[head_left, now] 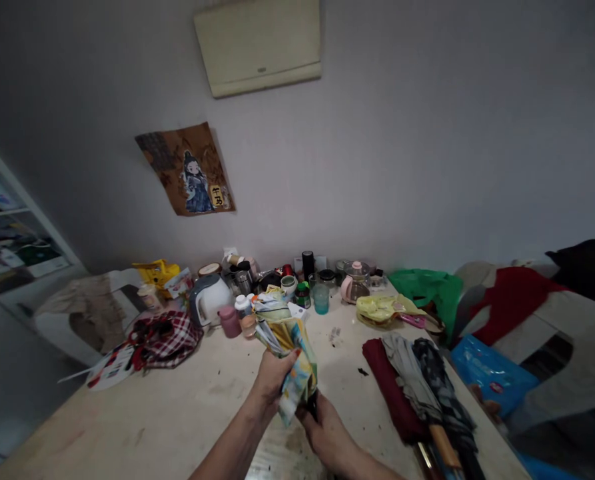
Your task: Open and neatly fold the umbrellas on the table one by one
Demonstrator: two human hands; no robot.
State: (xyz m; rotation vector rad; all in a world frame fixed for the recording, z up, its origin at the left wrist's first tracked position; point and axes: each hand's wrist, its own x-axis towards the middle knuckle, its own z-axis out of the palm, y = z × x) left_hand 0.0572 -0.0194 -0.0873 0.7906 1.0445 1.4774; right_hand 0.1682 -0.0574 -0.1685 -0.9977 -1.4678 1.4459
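A partly gathered umbrella (300, 377) with yellow, white and blue patterned cloth is held up over the front middle of the table. My left hand (272, 375) is closed round its folds from the left side. Lower down, my right hand (326, 427) grips the dark handle end, most of which the fingers hide. To the right lie three folded umbrellas side by side: a dark red umbrella (392, 387), a grey umbrella (411, 377) and a dark patterned umbrella (442, 380).
Along the wall on the table (187, 413) stand a kettle (212, 299), a pink jar (229, 321), a blue glass (320, 299) and a pink-handled pot (356, 283). A yellow bag (384, 310) lies right, a checked cloth bag (177, 340) left. Chairs flank the table.
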